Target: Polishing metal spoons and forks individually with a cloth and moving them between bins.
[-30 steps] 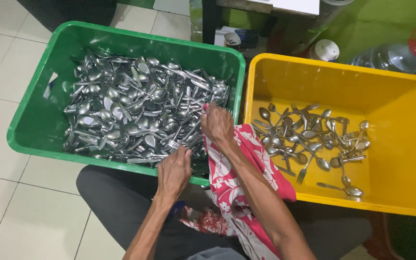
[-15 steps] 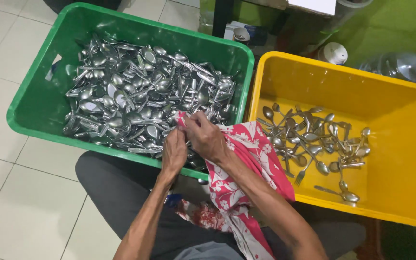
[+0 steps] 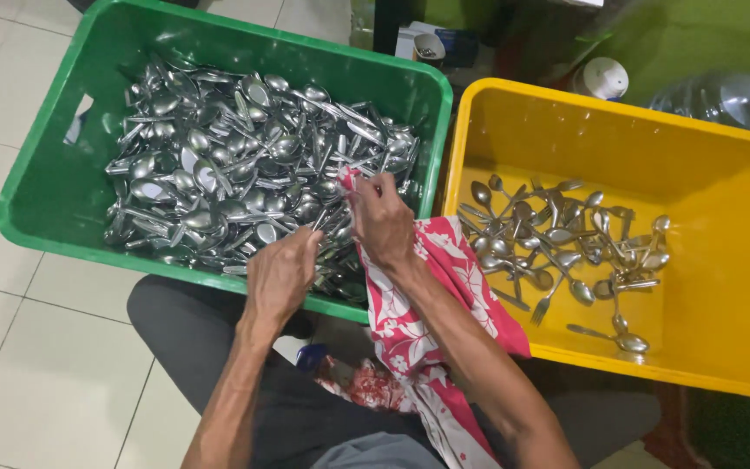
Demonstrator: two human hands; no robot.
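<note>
- Two bins side by side: green bin (image 3: 36, 200) at left of frame heaped with cutlery (image 3: 219, 182), yellow bin (image 3: 740, 260) at right holding a far thinner scatter of spoons and forks (image 3: 566, 243).
- Left hand (image 3: 281, 276) low at the green bin's near rim, at lower centre of frame, fingers curled down into the pile; grip looks closed on a few pieces, though exactly which cannot be told.
- Right hand (image 3: 384, 221) at centre of frame, fingers pinched on the red flowered cloth (image 3: 427, 330), seemingly wrapped about a utensil; the piece itself hidden by cloth and fingers.
- Cloth trailing from that hand across the gap between the bins and down over the lap.
- Likely slip: a smooth handle sliding out of the cloth and dropping into the gap between the bins or onto the tiled floor (image 3: 10, 365), since the pinch is through fabric only.
- Possible snag: fork tines in the heap catching the hanging cloth and dragging neighbours over the green rim.
- Possible mix-up: a piece falling back into the green heap, lost among identical ones.
- Risk of a jab: left fingers buried among upturned tines.
- Small cup (image 3: 428, 48) and white cap (image 3: 601, 78) at upper frame, well apart, unlikely to be disturbed.
</note>
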